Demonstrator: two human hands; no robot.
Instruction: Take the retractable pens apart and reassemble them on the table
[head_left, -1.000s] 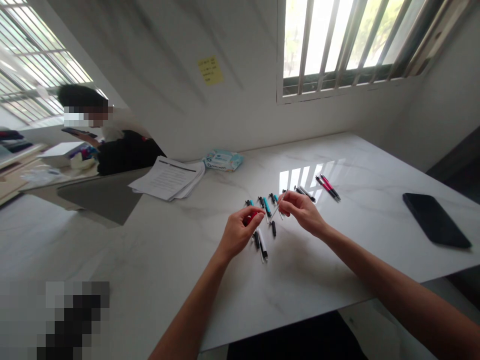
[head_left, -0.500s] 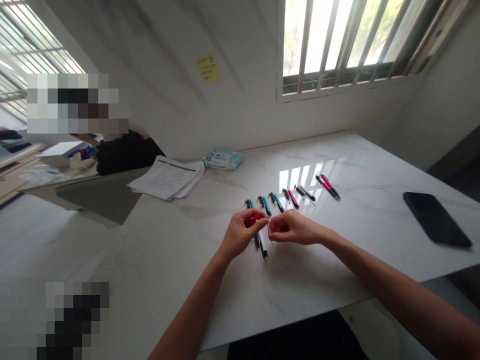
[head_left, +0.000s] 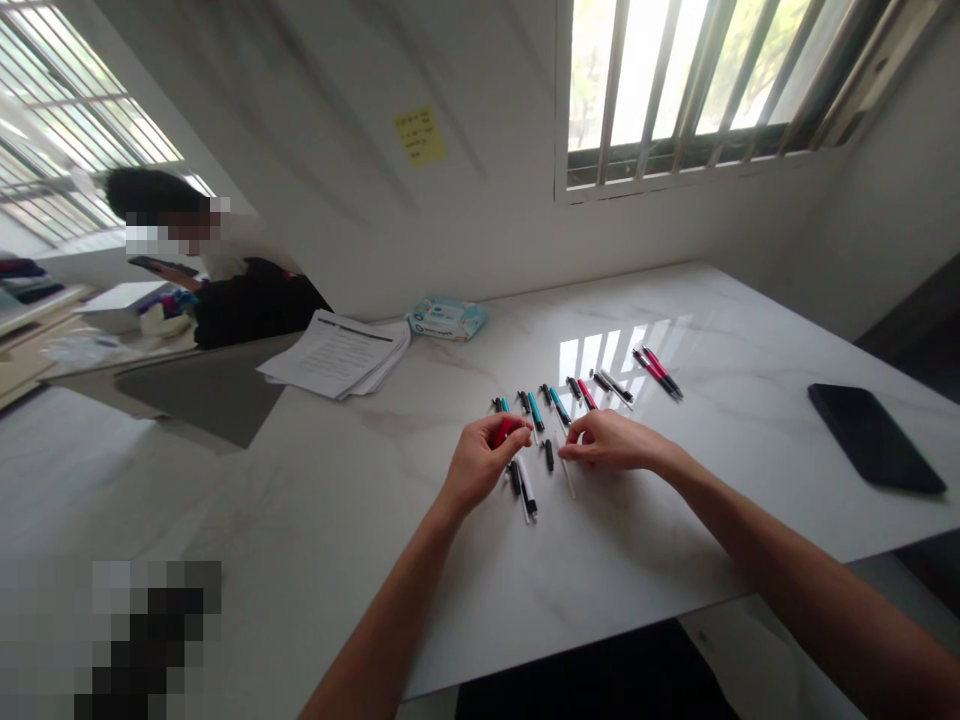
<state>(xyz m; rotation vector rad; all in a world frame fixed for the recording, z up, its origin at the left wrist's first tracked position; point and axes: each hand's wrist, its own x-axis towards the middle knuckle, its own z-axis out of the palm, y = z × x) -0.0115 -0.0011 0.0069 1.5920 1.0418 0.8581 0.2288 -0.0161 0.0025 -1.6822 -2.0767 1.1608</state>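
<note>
Away to the right slides the right hand (head_left: 609, 440), parting from the left after the two were close together half a second ago, and that uncovers the small black pen piece (head_left: 548, 456) on the table (head_left: 645, 560) between them! Fingertips and thumb pinch a thin white stick (head_left: 570, 480), its lower end slanting towards the near edge. Over on the other side, the left hand (head_left: 480, 460) holds its place, fingers curled round a red pen part (head_left: 503, 432).

Just below that left hand lies a white pen barrel (head_left: 526, 482) with a dark piece alongside. Beyond the hands, a slanting row of pen parts: teal barrels (head_left: 535, 411), then a red barrel (head_left: 586, 393) close to the right hand's knuckles. Further right, two red-and-black pens (head_left: 658, 374) rest side by side, and well apart from them sits a black phone (head_left: 876, 438). Papers (head_left: 337, 355) and a blue packet (head_left: 448, 319) lie near the wall.
</note>
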